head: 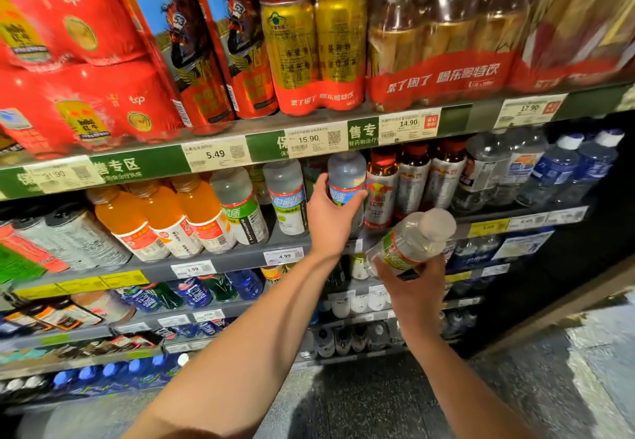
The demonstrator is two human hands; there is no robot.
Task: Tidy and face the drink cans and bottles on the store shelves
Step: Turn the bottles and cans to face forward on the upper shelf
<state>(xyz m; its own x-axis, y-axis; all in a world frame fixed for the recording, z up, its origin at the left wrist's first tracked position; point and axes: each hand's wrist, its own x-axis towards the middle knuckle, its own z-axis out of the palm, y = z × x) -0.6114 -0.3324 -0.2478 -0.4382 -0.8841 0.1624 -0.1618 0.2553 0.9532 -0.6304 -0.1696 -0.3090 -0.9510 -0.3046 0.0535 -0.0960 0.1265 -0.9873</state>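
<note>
Left hand (331, 213) is up at the second shelf (220, 260), fingers (355, 198) wrapped round a blue-labelled bottle (346, 177) standing upright beside a red and silver bottle (381, 191). Right hand (417, 285) sits lower and out in front of the shelves, gripping a clear bottle with a green label (410, 243), tilted so its cap points up towards the camera. Orange drink bottles (158, 218) line the same shelf further left, with price tags (214, 155) along the edge above.

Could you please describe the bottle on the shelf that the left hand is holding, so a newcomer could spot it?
Find the shelf under the green price strip. The bottle stands upright under the 15.90 tag, in the left hand's grip. Unlike the neighbouring green-labelled bottle, its label is blue.
</note>
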